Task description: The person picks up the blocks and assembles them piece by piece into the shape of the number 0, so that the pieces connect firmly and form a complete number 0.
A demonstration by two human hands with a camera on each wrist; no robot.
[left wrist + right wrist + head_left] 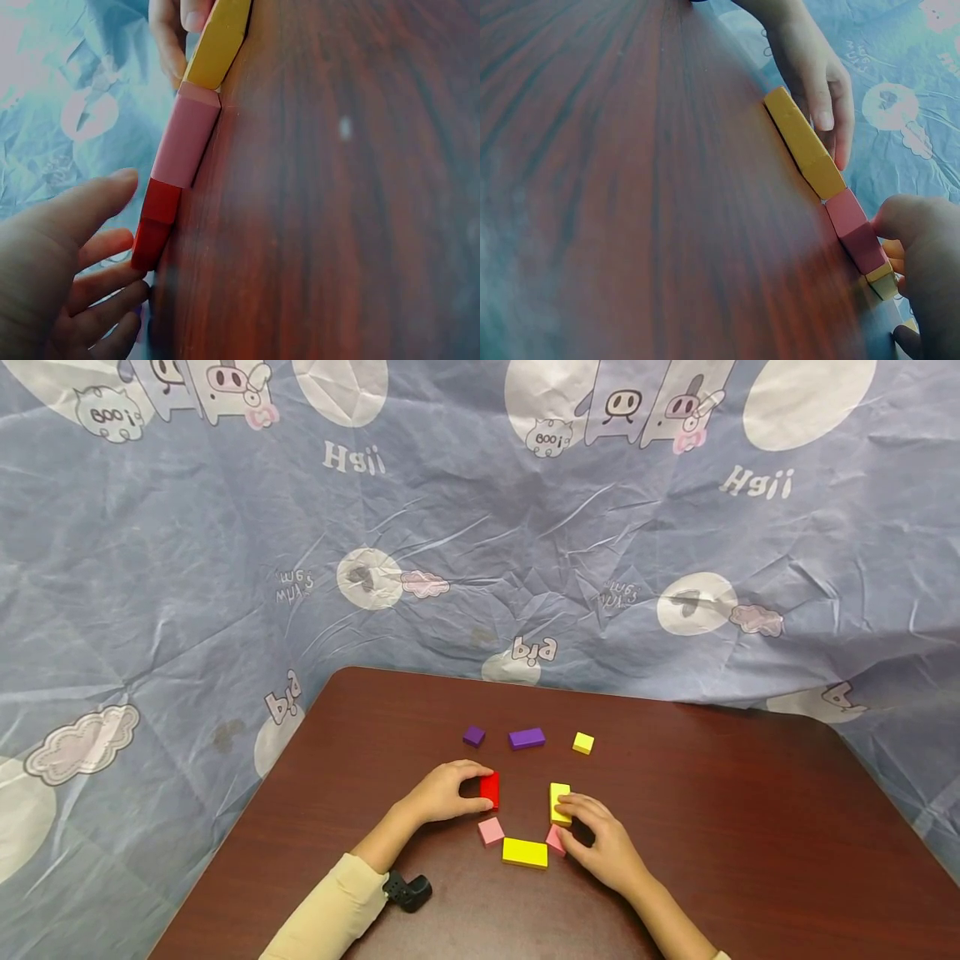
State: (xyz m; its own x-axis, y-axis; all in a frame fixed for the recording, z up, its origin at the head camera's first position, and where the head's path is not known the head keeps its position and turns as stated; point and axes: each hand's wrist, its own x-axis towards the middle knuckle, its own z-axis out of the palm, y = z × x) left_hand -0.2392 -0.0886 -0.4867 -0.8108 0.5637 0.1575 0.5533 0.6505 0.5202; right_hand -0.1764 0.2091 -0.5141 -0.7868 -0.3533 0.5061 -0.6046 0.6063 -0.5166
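My left hand [447, 792] spans a red block [490, 791], thumb and index finger spread towards its two ends. In the left wrist view the thumb stands apart from the red block [157, 214], while the fingertips are right at it. Over an upright-lying yellow block [557, 793], my right hand [607, 847] bends its fingers, with the thumb by the near end, pinching it. That thumb also overlaps a pink block [555, 839]. A second pink block [491, 832] adjoins the red one's near end. Between the pink blocks lies another yellow block [525, 852].
Farther back on the brown table [712, 827] are a small purple block [473, 736], a long purple block [527, 738] and a small yellow block [583, 742]. A patterned blue cloth [465, 527] hangs behind the table. The left wrist carries a black device [407, 891].
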